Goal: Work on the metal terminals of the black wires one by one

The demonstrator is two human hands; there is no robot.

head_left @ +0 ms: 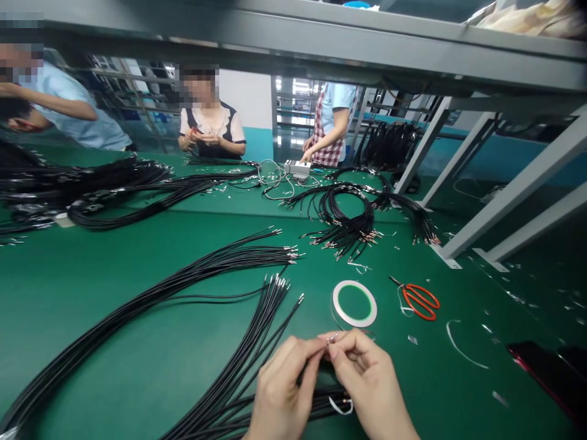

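Observation:
My left hand (290, 374) and my right hand (367, 373) meet fingertip to fingertip over the green table. Both are closed in a pinch on the small silvery end of a cable (331, 338); most of that cable is hidden by my fingers. Under my hands run more black cables (238, 403), with a white strip (342, 405) lying by their ends. Just to the left, a bundle of black cables (238, 354) fans out, its silver tips pointing away from me. Beyond my right hand, a roll of white tape (336, 307) lies flat, close to my fingers.
Red-handled scissors (420, 302) lie right of the tape. A long cable bundle (137, 305) curves across the left, and coiled cables (342, 214) lie farther back. Metal shelf legs (509, 189) stand at right, near a dark red-edged object (545, 373). Several people work across the table.

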